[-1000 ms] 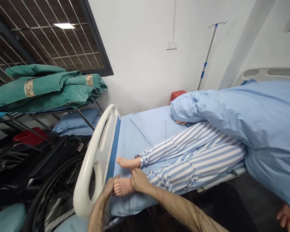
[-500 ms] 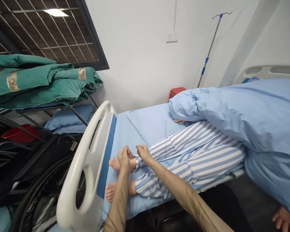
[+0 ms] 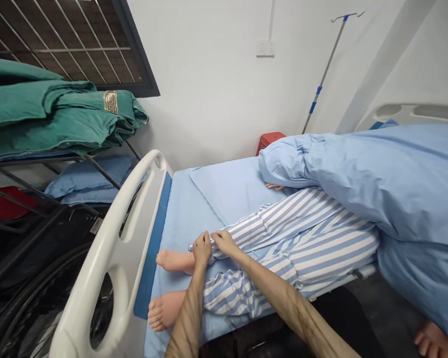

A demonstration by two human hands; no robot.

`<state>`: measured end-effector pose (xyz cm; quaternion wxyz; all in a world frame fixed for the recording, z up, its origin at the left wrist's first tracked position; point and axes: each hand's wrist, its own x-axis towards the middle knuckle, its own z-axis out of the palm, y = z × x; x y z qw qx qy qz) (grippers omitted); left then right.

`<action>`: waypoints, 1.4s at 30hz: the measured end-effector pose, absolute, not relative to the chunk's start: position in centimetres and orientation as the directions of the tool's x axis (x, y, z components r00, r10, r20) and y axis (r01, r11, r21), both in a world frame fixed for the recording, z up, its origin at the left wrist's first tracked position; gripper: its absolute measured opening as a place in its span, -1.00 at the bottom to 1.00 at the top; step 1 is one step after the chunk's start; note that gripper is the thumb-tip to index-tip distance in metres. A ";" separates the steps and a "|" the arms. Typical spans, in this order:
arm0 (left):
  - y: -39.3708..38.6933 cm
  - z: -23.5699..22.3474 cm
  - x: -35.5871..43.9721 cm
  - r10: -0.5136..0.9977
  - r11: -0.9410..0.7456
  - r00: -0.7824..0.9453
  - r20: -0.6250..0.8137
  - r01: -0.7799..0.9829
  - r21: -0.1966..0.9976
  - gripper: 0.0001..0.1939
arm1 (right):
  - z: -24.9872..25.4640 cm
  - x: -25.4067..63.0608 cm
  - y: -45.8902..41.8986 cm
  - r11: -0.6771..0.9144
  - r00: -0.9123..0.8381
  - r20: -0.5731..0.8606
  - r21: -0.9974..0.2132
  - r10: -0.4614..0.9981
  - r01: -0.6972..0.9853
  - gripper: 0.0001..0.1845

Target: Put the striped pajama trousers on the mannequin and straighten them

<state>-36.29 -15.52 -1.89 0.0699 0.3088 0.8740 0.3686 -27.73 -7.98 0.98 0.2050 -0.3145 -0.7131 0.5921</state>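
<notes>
A figure lies on the bed in blue-and-white striped trousers (image 3: 302,219), its two bare feet (image 3: 173,261) pointing at the footboard. My left hand (image 3: 202,248) is closed at the hem of the far trouser leg, just above the ankle, pinching the striped cloth. Close beside it, my right hand (image 3: 224,243) has its fingers bent onto the same leg's fabric, a little higher up. The near trouser leg (image 3: 233,293) lies bunched below my forearms. A blue quilt (image 3: 358,174) covers the figure's upper part, with some fingers showing under its edge.
The pale footboard (image 3: 112,238) rises at the left, with a wheelchair wheel (image 3: 11,308) beyond it. Green folded bedding (image 3: 74,114) lies on a rack. A drip stand (image 3: 323,74) and a red stool (image 3: 269,140) are behind the bed. Another hand (image 3: 438,338) hangs at lower right.
Both hands have come down and closer together onto the far trouser leg's hem, where they were raised fists before. The view has shifted, so the footboard now sits further left.
</notes>
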 end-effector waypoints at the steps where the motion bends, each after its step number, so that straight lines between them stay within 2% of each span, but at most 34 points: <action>1: -15.6 -1.8 -36.3 0.603 0.536 -0.792 0.097 0.492 0.686 -0.66 | 2.1 -28.4 -8.0 0.158 -0.727 -0.025 -0.971 0.687 0.182 -0.62; 5: -15.5 -1.7 -36.3 0.615 0.517 -0.783 0.087 0.484 0.706 -0.69 | 7.3 -30.7 -8.0 0.359 -0.743 0.207 -0.932 0.637 0.047 -0.56; 11: -15.2 -1.9 -36.1 0.566 0.563 -0.822 0.063 0.441 0.699 -0.67 | 11.7 -31.8 -8.3 0.434 -0.758 0.329 -0.898 0.564 -0.067 -0.53; 15: -15.1 -2.3 -36.0 0.537 0.597 -0.843 0.025 0.401 0.695 -0.70 | 9.5 -31.8 -7.8 0.502 -0.771 0.325 -0.865 0.547 -0.009 -0.52; 18: -15.1 -2.7 -36.1 0.518 0.568 -0.854 0.054 0.390 0.725 -0.74 | 4.9 -31.6 -7.3 0.553 -0.791 0.225 -0.817 0.568 0.165 -0.55; 20: -15.0 -2.9 -36.3 0.468 0.521 -0.879 0.095 0.361 0.774 -0.70 | 1.7 -31.5 -7.3 0.595 -0.790 0.145 -0.741 0.595 0.312 -0.59; 22: -14.7 -2.5 -36.6 0.379 0.456 -0.920 0.100 0.280 0.845 -0.65 | -0.5 -31.4 -7.5 0.633 -0.786 0.094 -0.655 0.611 0.413 -0.60; 24: -13.9 -1.3 -37.1 0.299 0.330 -0.952 0.062 0.164 0.929 -0.63 | -1.5 -31.5 -7.5 0.646 -0.784 0.081 -0.621 0.616 0.444 -0.57; 26: -12.9 0.8 -37.4 0.248 0.130 -0.969 0.007 0.041 0.991 -0.64 | -1.7 -31.6 -7.3 0.610 -0.771 0.078 -0.663 0.632 0.434 -0.53; 28: -11.7 3.4 -37.5 0.224 -0.081 -0.974 -0.021 -0.040 0.996 -0.64 | -1.6 -31.7 -6.8 0.530 -0.740 0.077 -0.747 0.668 0.401 -0.48; 31: -10.4 6.0 -37.1 0.232 -0.229 -0.972 0.035 -0.020 0.973 -0.63 | -1.7 -31.8 -6.0 0.400 -0.697 0.084 -0.864 0.712 0.305 -0.44; 33: -10.2 5.6 -36.4 0.250 -0.150 -0.966 0.061 0.024 0.988 -0.62 | -2.1 -31.9 -5.7 0.332 -0.674 0.089 -0.912 0.733 0.240 -0.44; 35: -10.4 3.7 -35.6 0.279 0.066 -0.959 0.050 0.071 0.995 -0.62 | -2.4 -32.0 -5.7 0.290 -0.662 0.083 -0.934 0.744 0.208 -0.47; 37: -10.9 1.1 -34.9 0.311 0.285 -0.950 0.040 0.134 0.949 -0.61 | -2.5 -32.0 -5.8 0.287 -0.657 0.082 -0.934 0.750 0.212 -0.49; 39: -11.3 -1.1 -34.5 0.338 0.424 -0.939 0.058 0.207 0.882 -0.62 | -1.8 -31.8 -5.6 0.318 -0.666 0.070 -0.912 0.743 0.260 -0.50; 42: -11.6 -2.7 -34.6 0.407 0.521 -0.908 0.094 0.316 0.793 -0.63 | 0.6 -31.3 -4.7 0.455 -0.723 0.074 -0.820 0.687 0.348 -0.53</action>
